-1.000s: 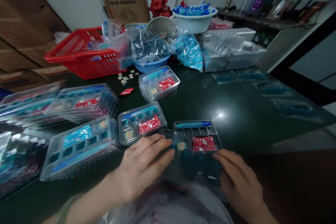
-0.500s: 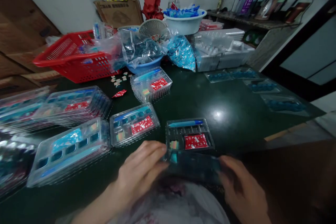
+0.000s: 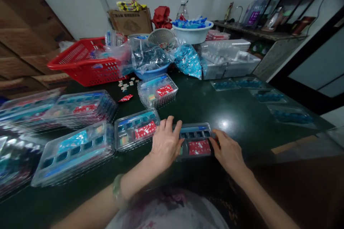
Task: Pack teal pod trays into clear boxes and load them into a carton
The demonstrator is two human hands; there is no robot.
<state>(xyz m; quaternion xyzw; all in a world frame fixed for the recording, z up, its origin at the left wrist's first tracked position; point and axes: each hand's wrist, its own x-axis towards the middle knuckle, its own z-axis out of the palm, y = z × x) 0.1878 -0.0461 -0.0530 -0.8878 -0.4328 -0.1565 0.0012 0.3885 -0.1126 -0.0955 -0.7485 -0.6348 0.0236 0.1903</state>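
A clear plastic tray point(image 3: 185, 155) lies on the dark green table before me. In it are a blue pen point(image 3: 197, 128), a row of dark blue-green squares point(image 3: 199, 134) and a red patterned packet point(image 3: 199, 147). My left hand point(image 3: 167, 139) grips the tray's left end, thumb at the inner side and fingers towards the far edge, covering that end. My right hand point(image 3: 227, 146) has its fingertips closed on the right edge, beside the squares. Just left of my left hand is a similar filled tray point(image 3: 138, 128) with a pen, squares and a red packet.
Stacks of filled trays point(image 3: 75, 150) occupy the left side, with another stack point(image 3: 157, 89) further back. A red basket point(image 3: 80, 66), a blue patterned bag point(image 3: 188, 61) and a white basin point(image 3: 192, 35) stand behind. Flat clear sheets with dark squares point(image 3: 290, 114) lie at the right.
Both hands have moved forward from near my body to the tray's ends. The dark sheet held between them is gone from there, and dark squares now show in the tray. The view has tilted up.
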